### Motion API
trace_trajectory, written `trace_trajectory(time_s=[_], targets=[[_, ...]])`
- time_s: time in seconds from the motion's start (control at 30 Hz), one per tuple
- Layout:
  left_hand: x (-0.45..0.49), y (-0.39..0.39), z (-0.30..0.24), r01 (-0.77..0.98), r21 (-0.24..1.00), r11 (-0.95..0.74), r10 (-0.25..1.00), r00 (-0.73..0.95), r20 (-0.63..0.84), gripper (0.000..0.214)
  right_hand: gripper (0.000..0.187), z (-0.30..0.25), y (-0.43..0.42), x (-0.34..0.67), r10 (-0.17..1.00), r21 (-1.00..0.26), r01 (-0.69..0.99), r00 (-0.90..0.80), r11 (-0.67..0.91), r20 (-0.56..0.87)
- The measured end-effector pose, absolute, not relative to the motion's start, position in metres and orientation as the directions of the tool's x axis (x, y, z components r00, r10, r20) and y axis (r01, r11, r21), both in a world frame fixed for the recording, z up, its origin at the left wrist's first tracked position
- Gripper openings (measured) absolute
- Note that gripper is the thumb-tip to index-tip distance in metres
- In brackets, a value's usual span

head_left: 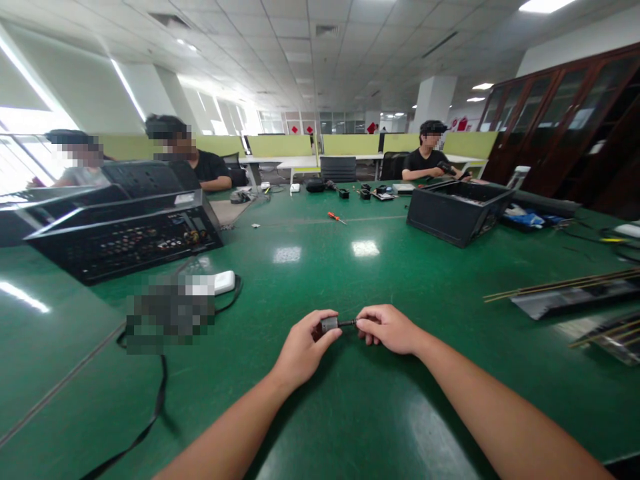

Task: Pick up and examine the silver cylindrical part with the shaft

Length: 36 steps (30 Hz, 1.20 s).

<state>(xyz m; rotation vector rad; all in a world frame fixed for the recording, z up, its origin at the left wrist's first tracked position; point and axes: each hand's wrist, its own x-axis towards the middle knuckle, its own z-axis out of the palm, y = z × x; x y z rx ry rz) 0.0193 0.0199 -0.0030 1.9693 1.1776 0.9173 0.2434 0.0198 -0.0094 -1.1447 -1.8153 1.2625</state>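
Note:
Near the middle of the green table, my left hand (306, 343) is closed around a small grey metal cylinder (330, 325), with the thumb below it and the index finger above. A thin dark shaft (347, 323) sticks out of the cylinder toward the right. My right hand (387, 328) pinches the far end of this shaft between thumb and fingertips. The piece lies roughly level between the two hands, just over the table. Its left end is partly covered by my left fingers. Whether it is a small motor, I cannot tell for sure.
An orange screwdriver (336, 217) lies farther back on the table (300, 280). Black computer cases (125, 227) stand at left, with a black bin (460, 213) at right. A strap (159, 393) and metal strips (560, 297) flank me. Several people (210, 167) sit across.

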Motion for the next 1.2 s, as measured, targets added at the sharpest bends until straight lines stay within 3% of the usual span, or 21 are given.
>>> trace_trajectory(time_s=[1.2], targets=[[0.0195,0.0215,-0.0026,0.417,0.839,-0.349,0.919,0.327,0.22,0.029,0.022,-0.0086,0.0232,0.2519,0.92,-0.95,0.3,-0.391,0.088,-0.038]])
